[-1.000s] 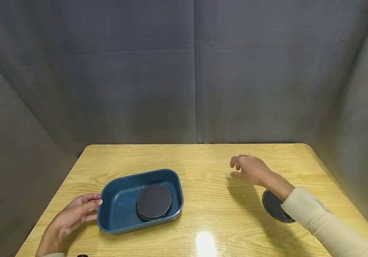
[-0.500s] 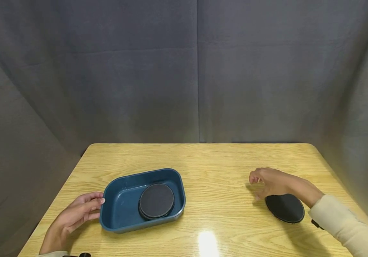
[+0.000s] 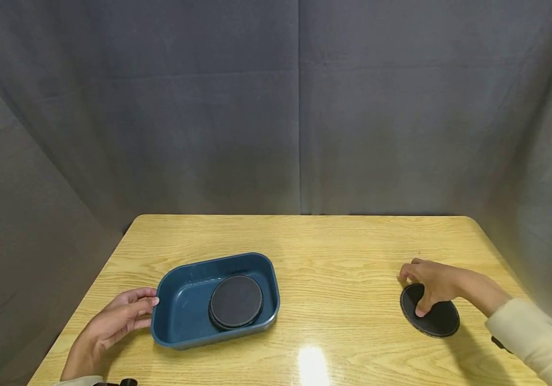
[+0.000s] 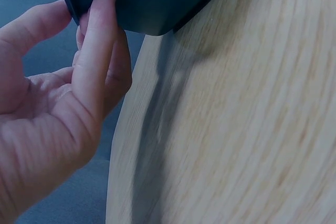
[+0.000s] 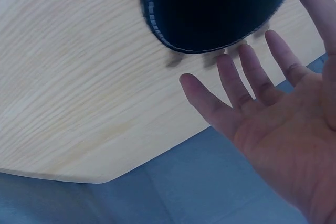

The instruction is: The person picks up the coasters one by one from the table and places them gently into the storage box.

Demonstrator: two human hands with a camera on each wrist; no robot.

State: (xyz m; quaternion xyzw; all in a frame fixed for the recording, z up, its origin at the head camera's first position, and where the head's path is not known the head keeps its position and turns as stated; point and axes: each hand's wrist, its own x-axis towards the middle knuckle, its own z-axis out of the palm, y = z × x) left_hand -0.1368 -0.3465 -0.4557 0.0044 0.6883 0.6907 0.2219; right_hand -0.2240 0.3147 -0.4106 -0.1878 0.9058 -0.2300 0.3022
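Observation:
A blue rectangular container point(image 3: 174, 313) sits on the wooden table at the left. My left hand point(image 3: 119, 317) pinches its left end, the thumb at the rim and a finger against the outer wall, as the left wrist view shows. Inside, toward the right end, rest stacked round black coasters point(image 3: 236, 301). At the right of the table lies another black coaster point(image 3: 440, 320) with pale edge stitching. My right hand point(image 3: 437, 281) reaches over it, the thumb overlapping its face. In the right wrist view the fingers point(image 5: 202, 95) are spread just beyond the coaster's edge point(image 5: 210, 30).
The wooden table point(image 3: 338, 252) stretches between the container and the lone coaster. Grey curtains point(image 3: 208, 134) stand behind the table and along both sides. A table corner point(image 5: 105, 174) shows close to the right hand in the right wrist view.
My right hand has moved right and toward me, coming down over the lone coaster. My left hand stays on the container; the stacked coasters have not moved within it.

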